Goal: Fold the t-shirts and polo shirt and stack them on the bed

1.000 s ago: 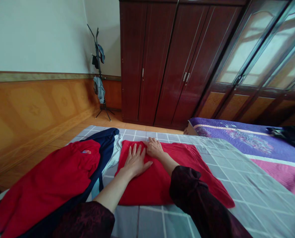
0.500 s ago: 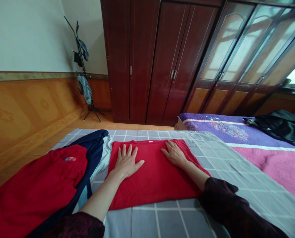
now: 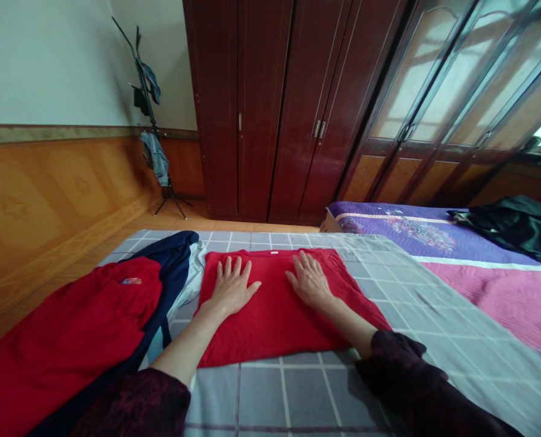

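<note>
A red garment [image 3: 270,315], laid out in a rough rectangle with a small white label at its far edge, lies on the grey checked sheet [image 3: 270,394]. My left hand [image 3: 232,286] rests palm down on its left part, fingers spread. On the upper right part lies my right hand [image 3: 311,281], also palm down with its fingers apart. Neither hand grips anything. To the left of the garment is a pile of clothes, with a red one [image 3: 83,328] on top of a dark blue one [image 3: 179,252].
Beyond the sheet stands a dark red wardrobe [image 3: 256,73]. A black coat rack [image 3: 147,103] with hanging items is at the far left. At right, a dark garment [image 3: 516,224] lies on a purple and pink bedspread [image 3: 479,291].
My right hand has slid a little to the left over the red garment. My left hand stays at nearly the same spot on it. The camera view has shifted slightly.
</note>
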Demonstrator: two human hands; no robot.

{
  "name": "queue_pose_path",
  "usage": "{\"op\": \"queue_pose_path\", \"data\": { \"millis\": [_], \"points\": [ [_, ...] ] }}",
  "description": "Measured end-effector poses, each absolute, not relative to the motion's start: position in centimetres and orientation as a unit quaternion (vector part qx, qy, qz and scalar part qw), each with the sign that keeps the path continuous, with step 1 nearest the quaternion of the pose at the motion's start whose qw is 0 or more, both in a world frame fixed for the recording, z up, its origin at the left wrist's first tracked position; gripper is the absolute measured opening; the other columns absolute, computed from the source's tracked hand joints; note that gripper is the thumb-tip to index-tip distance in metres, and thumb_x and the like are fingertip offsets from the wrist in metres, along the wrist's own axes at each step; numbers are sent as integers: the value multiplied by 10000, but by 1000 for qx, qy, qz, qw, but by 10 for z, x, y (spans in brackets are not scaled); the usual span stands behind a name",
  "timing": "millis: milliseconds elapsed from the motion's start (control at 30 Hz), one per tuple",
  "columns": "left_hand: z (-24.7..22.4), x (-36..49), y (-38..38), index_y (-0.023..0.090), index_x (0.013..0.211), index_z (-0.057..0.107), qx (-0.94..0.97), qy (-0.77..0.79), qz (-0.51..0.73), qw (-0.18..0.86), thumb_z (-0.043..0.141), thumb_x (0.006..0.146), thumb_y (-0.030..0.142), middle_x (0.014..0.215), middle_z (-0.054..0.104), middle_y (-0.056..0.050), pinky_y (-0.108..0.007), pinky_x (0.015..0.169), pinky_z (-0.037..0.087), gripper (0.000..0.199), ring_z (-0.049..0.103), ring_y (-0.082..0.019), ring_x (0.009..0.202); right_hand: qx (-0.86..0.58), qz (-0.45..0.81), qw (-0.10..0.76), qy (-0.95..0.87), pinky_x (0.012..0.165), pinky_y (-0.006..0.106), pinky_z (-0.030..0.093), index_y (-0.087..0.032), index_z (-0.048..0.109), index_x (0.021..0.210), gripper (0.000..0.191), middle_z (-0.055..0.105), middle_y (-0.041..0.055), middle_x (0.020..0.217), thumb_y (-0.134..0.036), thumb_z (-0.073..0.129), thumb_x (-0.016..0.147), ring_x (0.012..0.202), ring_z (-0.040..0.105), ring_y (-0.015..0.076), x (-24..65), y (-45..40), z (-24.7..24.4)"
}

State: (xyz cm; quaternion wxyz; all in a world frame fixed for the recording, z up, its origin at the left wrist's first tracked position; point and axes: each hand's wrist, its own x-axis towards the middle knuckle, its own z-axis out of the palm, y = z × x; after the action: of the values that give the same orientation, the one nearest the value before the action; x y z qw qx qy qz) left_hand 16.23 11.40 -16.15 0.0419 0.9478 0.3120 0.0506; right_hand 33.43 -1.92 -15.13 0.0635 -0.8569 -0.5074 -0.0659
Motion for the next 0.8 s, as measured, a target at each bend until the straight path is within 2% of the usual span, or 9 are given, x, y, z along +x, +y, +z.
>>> {"op": "queue_pose_path", "data": {
  "millis": [100,167,300,467,633,733,800],
  "points": [
    [-152,168,99,155,1457,292,959,271,73,47,273,951,395,1533,227,-122,-544,1125,100,560,123,-332,1418,-784,-35,99,-611,1115,463,219,-83,411,1387,532,286,190,1491,-346,421,925,1385,226,312,281,-30,-156],
    [-151,171,91,188,1464,276,964,247,73,67,249,958,353,1535,236,-81,-528,1130,126,533,140,-290,1422,-747,-5,127,-652,1121,461,234,-67,369,1410,578,310,197,1477,-344,452,909,1388,226,298,251,-39,-162],
    [-160,173,87,179,1448,321,963,251,47,90,232,958,446,1518,285,-76,-517,1140,121,565,182,-275,1414,-736,34,155,-658,1124,500,234,-64,319,1438,685,258,207,1495,-399,519,875,1400,167,326,228,-54,-169],
    [-170,171,90,185,1458,299,965,244,52,77,222,937,562,1529,252,-71,-522,1143,97,647,149,-282,1422,-741,44,136,-656,1143,473,204,-65,296,1449,723,226,190,1506,-474,490,885,1406,157,303,241,-71,-164],
    [-172,170,90,177,1465,278,966,243,51,71,255,924,586,1538,222,-76,-527,1141,89,679,119,-292,1426,-797,-7,96,-597,1129,492,228,-102,341,1438,750,263,158,1503,-593,421,876,1403,180,299,293,-120,-175],
    [-170,170,91,169,1466,275,966,244,46,77,262,919,593,1540,210,-87,-531,1139,86,692,111,-299,1426,-847,-67,74,-522,1127,474,245,-99,352,1432,747,267,141,1506,-608,364,885,1403,194,281,337,-162,-185],
    [-166,171,88,165,1469,265,965,246,45,81,276,916,595,1542,197,-103,-543,1136,74,701,97,-310,1426,-877,-97,58,-468,1118,483,260,-81,394,1406,731,302,160,1489,-588,370,880,1390,228,299,359,-183,-188]
  ]
}}
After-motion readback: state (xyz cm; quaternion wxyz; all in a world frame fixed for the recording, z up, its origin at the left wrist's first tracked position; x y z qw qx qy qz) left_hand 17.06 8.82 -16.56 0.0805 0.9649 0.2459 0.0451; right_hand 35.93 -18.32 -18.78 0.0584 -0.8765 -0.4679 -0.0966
